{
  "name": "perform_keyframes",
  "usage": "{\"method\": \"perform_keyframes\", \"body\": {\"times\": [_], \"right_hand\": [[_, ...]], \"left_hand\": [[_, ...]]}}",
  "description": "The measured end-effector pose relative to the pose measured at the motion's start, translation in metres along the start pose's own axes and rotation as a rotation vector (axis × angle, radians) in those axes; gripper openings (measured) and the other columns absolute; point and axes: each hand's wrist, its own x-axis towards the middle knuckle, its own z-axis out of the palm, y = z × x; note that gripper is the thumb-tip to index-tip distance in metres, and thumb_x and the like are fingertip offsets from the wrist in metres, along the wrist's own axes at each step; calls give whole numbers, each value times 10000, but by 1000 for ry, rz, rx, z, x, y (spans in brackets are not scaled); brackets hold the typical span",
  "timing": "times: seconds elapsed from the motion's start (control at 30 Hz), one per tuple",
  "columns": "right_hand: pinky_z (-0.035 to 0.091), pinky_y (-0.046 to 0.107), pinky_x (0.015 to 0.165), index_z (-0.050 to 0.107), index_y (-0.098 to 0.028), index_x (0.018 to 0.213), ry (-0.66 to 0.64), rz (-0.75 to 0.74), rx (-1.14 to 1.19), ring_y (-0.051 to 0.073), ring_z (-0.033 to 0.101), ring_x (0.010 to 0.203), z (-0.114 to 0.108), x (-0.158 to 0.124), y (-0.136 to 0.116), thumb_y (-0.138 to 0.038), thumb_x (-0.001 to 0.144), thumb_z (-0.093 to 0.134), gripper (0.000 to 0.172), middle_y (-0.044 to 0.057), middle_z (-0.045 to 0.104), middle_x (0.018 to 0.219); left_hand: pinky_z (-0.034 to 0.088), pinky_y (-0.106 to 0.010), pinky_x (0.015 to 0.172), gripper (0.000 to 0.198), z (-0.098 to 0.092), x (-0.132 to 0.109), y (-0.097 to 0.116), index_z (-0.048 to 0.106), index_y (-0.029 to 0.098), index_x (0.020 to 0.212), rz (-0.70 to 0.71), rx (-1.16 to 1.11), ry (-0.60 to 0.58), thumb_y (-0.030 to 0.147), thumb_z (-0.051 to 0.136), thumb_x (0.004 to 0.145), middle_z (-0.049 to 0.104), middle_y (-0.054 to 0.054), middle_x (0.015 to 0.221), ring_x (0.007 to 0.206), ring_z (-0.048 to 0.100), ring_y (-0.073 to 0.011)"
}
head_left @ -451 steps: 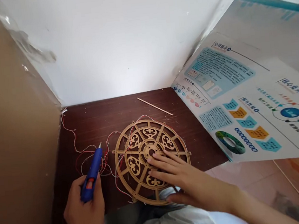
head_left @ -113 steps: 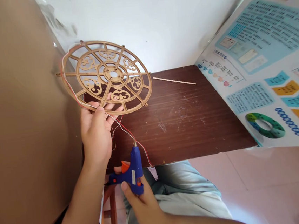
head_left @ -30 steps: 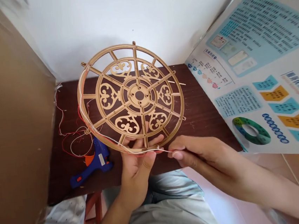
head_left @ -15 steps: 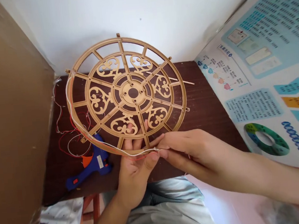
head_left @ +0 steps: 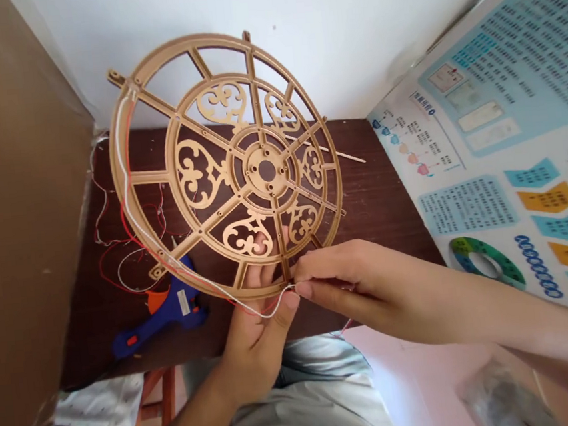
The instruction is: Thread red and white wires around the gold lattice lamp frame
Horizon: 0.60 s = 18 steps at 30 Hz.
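A flat openwork wheel (head_left: 200,174) is held up almost upright, its lower rim in the person's hands. It is gold-coloured and thin, with a round rim, straight spokes, a ring of heart-shaped scrolls and a drilled central hub; it looks like laser-cut wood, though from here it could be plastic. A thin white wire (head_left: 268,315) and a red wire (head_left: 129,141) follow the rim's left curve and sag slightly near the bottom.

The left hand (head_left: 255,356) sits beneath the wheel, its fingers (head_left: 262,255) spread behind the lower spokes and its thumb pressed against the near side of the rim. At the wheel's lower right, the right hand (head_left: 352,293) has its fingertips (head_left: 304,288) pressed together, pinching the white wire at the rim.

Behind and below the wheel, a blue hot glue gun (head_left: 173,317) with an orange trigger lies on its side on the dark, scratched wooden desk (head_left: 386,183), beside a loose tangle of red and white wires (head_left: 118,269). A pale wooden stick (head_left: 343,154) pokes out to the wheel's right. Further right lies a printed blue-and-white poster (head_left: 488,200), while a brown cardboard sheet (head_left: 21,198) stands to the left.
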Motion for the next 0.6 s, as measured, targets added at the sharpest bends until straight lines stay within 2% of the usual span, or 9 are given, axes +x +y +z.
{"method": "perform_keyframes", "body": {"times": [0.07,0.13,0.27,0.4,0.5,0.6], "right_hand": [[528,235,792,723,-204,1040,4,-9,-5,126,688,879,1,2,0,-299,1162,522,253,17,777,1011],[521,232,758,710,-206,995,27,-10,-44,125,680,838,1,3,-1,-288,1152,534,250,13,763,949],[389,217,574,615,-190,813,74,40,-166,80,500,600,1,5,-3,-298,1125,550,336,-23,652,741],[319,228,539,575,-187,750,96,97,-235,68,430,548,2,6,-6,-309,1103,570,374,-37,586,663],[298,250,541,585,-185,741,106,121,-319,71,425,539,2,6,-7,-343,1109,577,401,-32,581,647],[298,275,571,601,-183,749,106,119,-445,82,475,576,2,5,-7,-396,1130,565,438,-17,631,694]], "left_hand": [[250,-475,1449,570,-1,-1,-1,520,349,1682,1,17,14,375,638,1126,602,-80,1686,1713,348,-271],[235,-478,1453,549,0,-1,-2,550,340,1663,3,32,20,376,643,1123,614,-81,1675,1717,340,-275],[272,-446,1442,555,1,0,0,514,360,1685,26,36,-16,374,609,1139,582,-63,1706,1712,349,-257],[271,-421,1440,597,0,0,-3,445,381,1719,24,-16,-23,351,604,1144,515,-48,1761,1726,310,-239],[262,-447,1443,612,0,0,-5,422,388,1726,8,-60,-7,346,607,1144,505,-55,1767,1735,289,-249],[293,-461,1431,622,2,0,-5,427,401,1720,-9,-124,15,355,629,1133,521,-67,1754,1719,334,-264]]}}
